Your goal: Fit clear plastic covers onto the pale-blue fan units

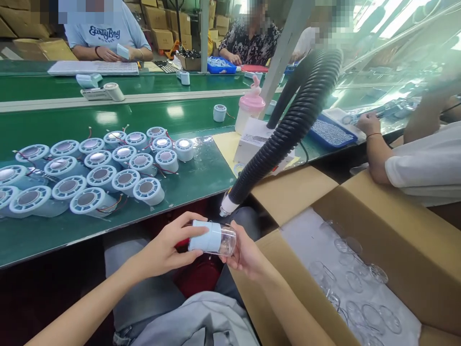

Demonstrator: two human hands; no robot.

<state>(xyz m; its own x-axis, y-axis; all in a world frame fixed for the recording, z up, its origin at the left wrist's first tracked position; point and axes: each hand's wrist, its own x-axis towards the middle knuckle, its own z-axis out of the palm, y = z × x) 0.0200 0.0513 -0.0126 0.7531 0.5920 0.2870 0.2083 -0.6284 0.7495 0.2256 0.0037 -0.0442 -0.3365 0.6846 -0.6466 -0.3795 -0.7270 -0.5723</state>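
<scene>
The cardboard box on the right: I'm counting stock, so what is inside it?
Inside the cardboard box lie clear plastic cups on a pale sheet. Anything beneath the sheet is hidden.

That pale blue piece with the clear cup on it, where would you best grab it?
Grip the blue piece round its solid side, from the left, as the left hand does. It lies sideways, and the clear cup at the right end looks thin and slippery; the right hand only steadies it.

bare forearms, grey trousers, grey garment
</scene>
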